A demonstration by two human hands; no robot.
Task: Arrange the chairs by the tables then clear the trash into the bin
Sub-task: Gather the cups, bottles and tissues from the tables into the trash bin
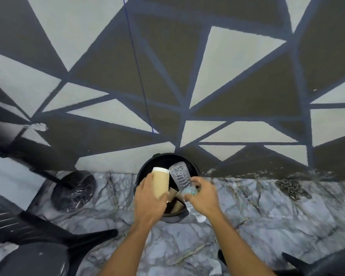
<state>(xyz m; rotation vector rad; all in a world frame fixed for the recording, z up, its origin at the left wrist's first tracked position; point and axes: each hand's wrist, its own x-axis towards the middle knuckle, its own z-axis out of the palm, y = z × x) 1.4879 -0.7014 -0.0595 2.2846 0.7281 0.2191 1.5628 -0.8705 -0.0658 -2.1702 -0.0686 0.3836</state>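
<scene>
- We're standing right over the black bin (142,173), which sits on the marble floor (267,226) against the wall with the painted triangles (237,66).
- Our left hand (147,198) is wrapped round a tan paper cup (161,182) with a white lid, held above the bin's mouth, lid end pointing toward the wall.
- Our right hand (204,196) grips a clear crinkly plastic bottle (179,174) round its middle. It's tilted, base toward the wall and cap end toward us, poking out just past the bin's near rim.
- Cup and bottle are just beside each other, pretty much touching at the top.
- Down in the bin there are already some brown paper cups (176,205).
- Off to the left there's a black chair (38,236), with a round black table base (74,190) near the wall and a bit of white tabletop (4,176) above it.
- Another dark chair (327,263) peeks in at the bottom right corner.
- A little heap of chain (291,188) lies where floor meets wall, to the right of the bin.
</scene>
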